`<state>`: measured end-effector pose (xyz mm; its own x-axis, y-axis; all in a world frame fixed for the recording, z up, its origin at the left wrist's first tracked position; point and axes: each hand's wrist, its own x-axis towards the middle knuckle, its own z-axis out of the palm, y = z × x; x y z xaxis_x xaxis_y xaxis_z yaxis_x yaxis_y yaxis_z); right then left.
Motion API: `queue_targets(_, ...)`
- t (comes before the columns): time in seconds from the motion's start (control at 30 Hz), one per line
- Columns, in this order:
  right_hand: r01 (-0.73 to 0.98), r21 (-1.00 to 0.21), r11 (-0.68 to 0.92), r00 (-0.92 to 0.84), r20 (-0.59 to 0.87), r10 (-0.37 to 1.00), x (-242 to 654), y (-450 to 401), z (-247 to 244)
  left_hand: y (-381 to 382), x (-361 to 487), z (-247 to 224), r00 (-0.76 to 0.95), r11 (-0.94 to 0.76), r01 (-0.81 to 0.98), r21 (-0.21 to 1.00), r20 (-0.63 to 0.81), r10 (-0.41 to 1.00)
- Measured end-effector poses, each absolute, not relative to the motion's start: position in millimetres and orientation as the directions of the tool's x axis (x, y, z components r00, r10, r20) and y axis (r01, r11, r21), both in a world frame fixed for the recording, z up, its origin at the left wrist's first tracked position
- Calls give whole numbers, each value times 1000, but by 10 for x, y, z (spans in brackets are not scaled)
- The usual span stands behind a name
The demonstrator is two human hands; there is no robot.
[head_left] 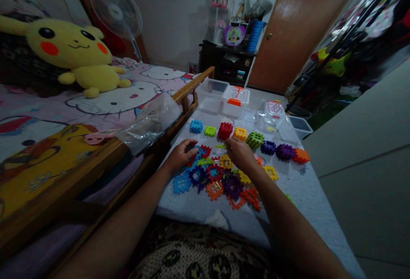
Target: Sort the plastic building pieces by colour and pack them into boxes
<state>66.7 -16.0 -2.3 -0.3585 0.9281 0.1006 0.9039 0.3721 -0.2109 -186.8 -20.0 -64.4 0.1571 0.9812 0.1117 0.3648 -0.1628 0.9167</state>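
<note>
My right hand (239, 152) is closed in a pinch on a lime-green notched building tile (221, 146), seen nearly edge-on. My left hand (183, 156) is open, its fingers apart, over the left side of a loose pile of notched square tiles. In that pile are a light blue tile (181, 183), an orange tile (214, 190), a purple tile (232, 185) and a yellow tile (270, 172). Behind the hands runs a row of same-coloured groups, among them a blue stack (196, 126), a red stack (225, 130), a green stack (255, 140) and a purple stack (285, 152).
Clear plastic boxes (209, 102) and a box with an orange-clipped lid (237, 95) stand at the table's far end. A wooden bed rail (153, 159) borders the left side. On the bed sit a yellow plush toy (92, 76) and clear plastic wrap (153, 121).
</note>
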Motion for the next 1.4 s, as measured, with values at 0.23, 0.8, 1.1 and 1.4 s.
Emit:
queue_targets(0.23, 942, -214, 259, -231, 147, 962, 1371, -490, -168, -193, -1876, -635, 144, -151, 359, 921, 106, 984)
queue_targets(0.8, 834, -506, 220, -20, 371, 929, 1812, -678, -394, -246, -2043, -473, 183, -224, 739, 635, 131, 974)
queue_targets(1.1, 838, -489, 244, -25, 412, 911, 1849, -667, -486, -390, -1955, -457, 252, -243, 847, 473, 44, 967)
queue_targets(1.4, 813, -512, 276, -14, 457, 889, 1892, -638, -577, -240, -1765, -472, 193, -186, 928, 322, 9, 981)
